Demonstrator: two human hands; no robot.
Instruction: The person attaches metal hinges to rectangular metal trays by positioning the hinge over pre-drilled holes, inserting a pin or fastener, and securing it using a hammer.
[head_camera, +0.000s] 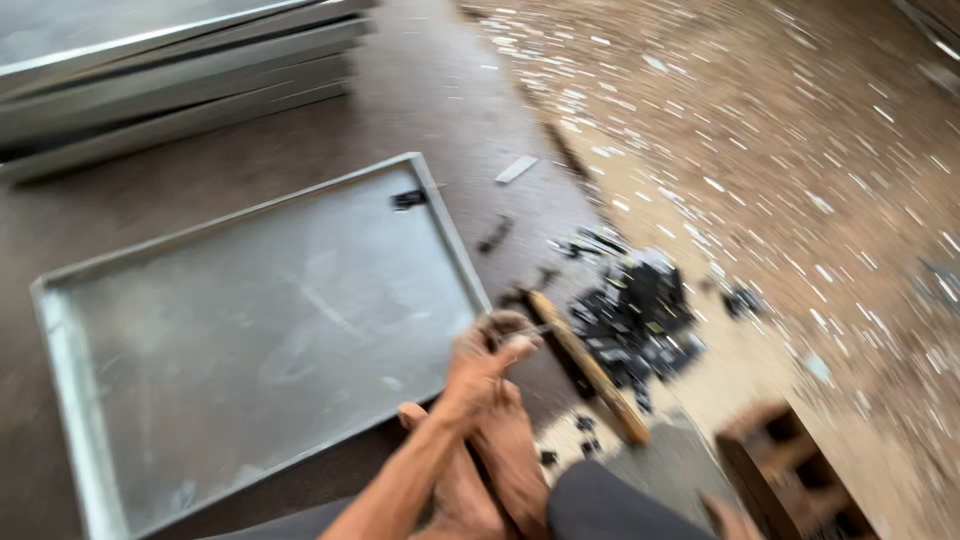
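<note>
The shallow metal tray (250, 330) holds one small black clip (408, 199) at its 1 o'clock corner; one hand (490, 360), which I cannot tell, pinches the tray's 3 o'clock rim.

One flat metal tray (250, 330), one stack of trays (180, 70), one wooden-handled tool (590, 370)

One bare forearm reaches forward from the bottom edge; its hand (492, 352) is curled with fingers pinched together; motion blur hides which hand it is.
</note>
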